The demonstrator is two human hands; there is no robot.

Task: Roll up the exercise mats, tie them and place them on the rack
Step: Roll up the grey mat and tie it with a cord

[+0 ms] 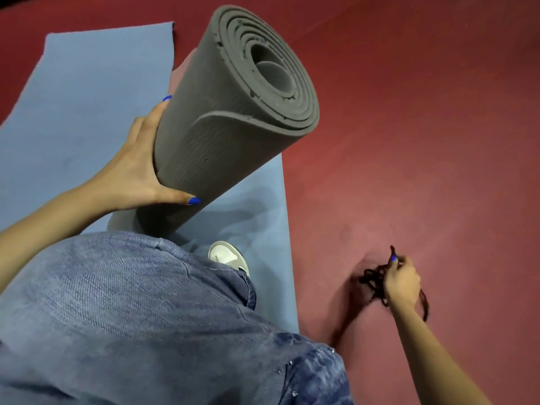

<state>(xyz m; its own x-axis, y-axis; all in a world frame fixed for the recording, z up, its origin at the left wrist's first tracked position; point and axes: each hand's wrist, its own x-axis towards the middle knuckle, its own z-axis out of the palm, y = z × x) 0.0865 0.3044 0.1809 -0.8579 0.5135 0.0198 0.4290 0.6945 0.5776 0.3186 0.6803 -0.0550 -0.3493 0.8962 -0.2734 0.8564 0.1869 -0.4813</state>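
Mat (233,118) rolled, upright, tilted right; left hand (140,171) grip clasps it; right hand (401,280) clutches cord (372,280).

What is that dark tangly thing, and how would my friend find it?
Start at the big red floor to the right of the flat blue mat. Low on that floor, the right hand grips a bunch of dark cord. It is the only thin, stringy, tangled thing there, unlike the thick grey rolled mat that the left hand holds.
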